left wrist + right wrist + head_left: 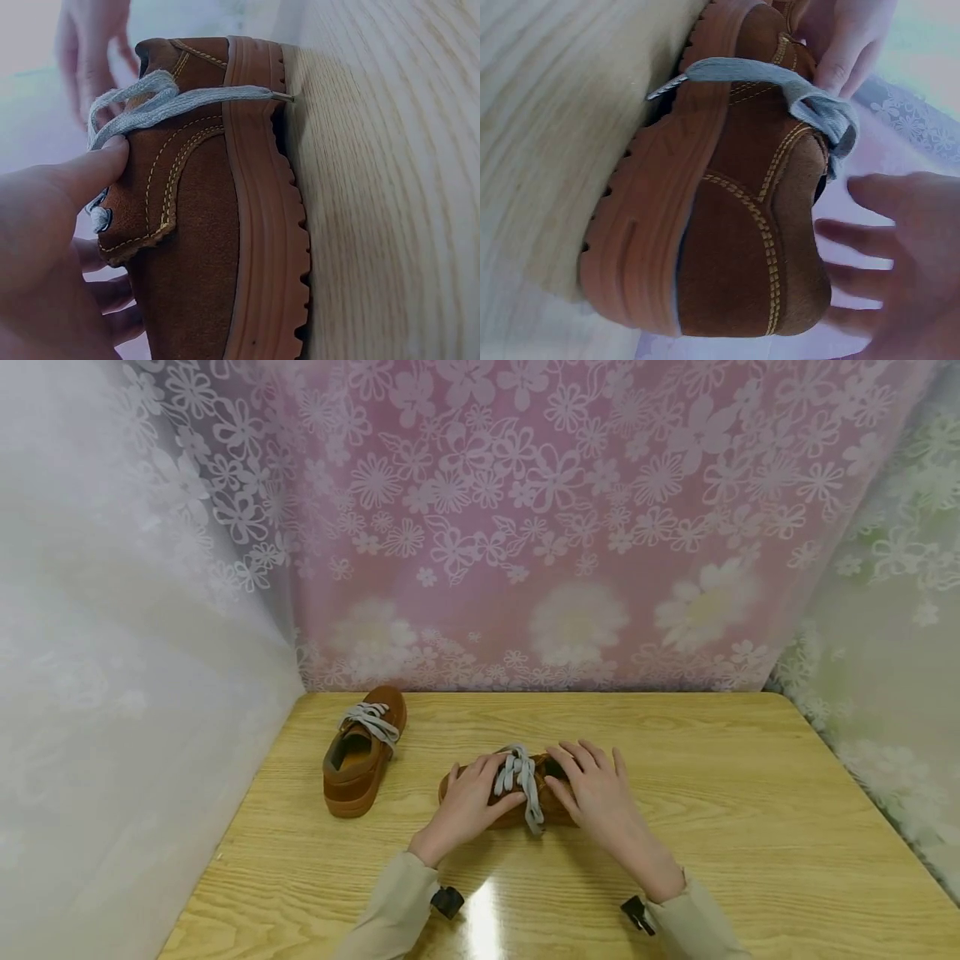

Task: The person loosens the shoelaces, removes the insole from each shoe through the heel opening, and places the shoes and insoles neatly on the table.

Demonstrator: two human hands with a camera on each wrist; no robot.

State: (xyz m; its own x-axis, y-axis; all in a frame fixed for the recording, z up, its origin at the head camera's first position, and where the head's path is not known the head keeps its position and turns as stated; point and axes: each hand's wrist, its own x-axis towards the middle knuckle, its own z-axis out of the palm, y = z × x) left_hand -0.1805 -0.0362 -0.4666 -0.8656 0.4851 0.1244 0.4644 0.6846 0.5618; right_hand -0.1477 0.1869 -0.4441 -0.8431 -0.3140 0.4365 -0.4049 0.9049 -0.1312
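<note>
Head view, clock centred on the shoe between your hands, twelve away from you. Nine o'clock: whitish, translucent patterned curtain (135, 735). Ten o'clock, well apart from your hands: brown suede lace-up shoe with pale grey laces (378, 768), upright on the yellowish wood-grain table (712, 777), toe towards one.

Your bare left hand (472, 793), pale beige sleeve (397, 906) behind it, comes in from about eight. Its grip is closed around the front of the second brown suede shoe with a thick ridged sole (195, 195): thumb on the near side by the eyelets, fingers curled round the far side. That shoe sits on its sole, toe at nine, heel at three. Its flat pale grey lace (529, 793) loops on top, one end hanging towards six over the sole.

Twelve: pink flower-printed curtain (487, 527).

Three: your bare right hand (603, 802), fingers spread and loosely bent, thumb well apart, grasping nothing, fingertips by the collar. Whether they touch it, you cannot tell.
</note>
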